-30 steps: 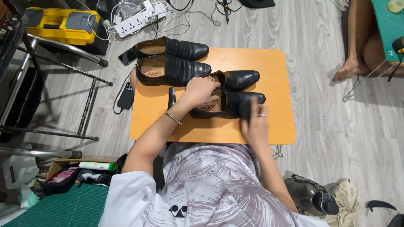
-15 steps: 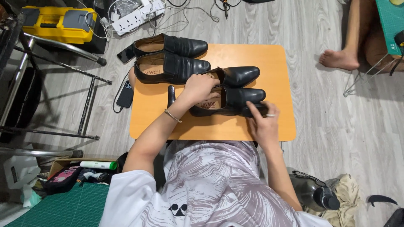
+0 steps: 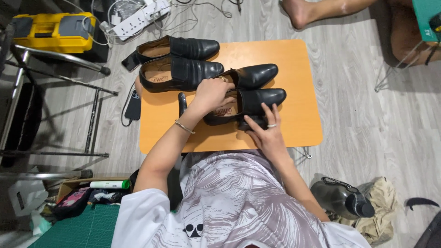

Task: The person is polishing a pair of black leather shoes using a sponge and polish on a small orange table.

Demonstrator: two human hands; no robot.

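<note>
Two pairs of black leather shoes sit on a small orange table (image 3: pixel 294 124). My left hand (image 3: pixel 211 94) grips the heel opening of the nearest black shoe (image 3: pixel 264 98) and holds it steady. My right hand (image 3: pixel 270 131) presses a small black object (image 3: pixel 250 123) against that shoe's near side, fingers stretched over it. The shoe's mate (image 3: pixel 255 75) lies just behind it, toe pointing right. Two pleated black loafers (image 3: pixel 181 73) (image 3: pixel 186 47) lie at the table's far left corner.
A black shoehorn (image 3: pixel 182 103) lies on the table by my left wrist. A phone (image 3: pixel 133 104), a power strip (image 3: pixel 138 18) and a yellow toolbox (image 3: pixel 55 32) are on the floor to the left. Another person's foot (image 3: pixel 298 11) is at the far side, and a water bottle (image 3: pixel 342 200) stands near right.
My right hand has slid with the black object from the shoe's toe to its near side. My left hand has stayed on the heel opening.
</note>
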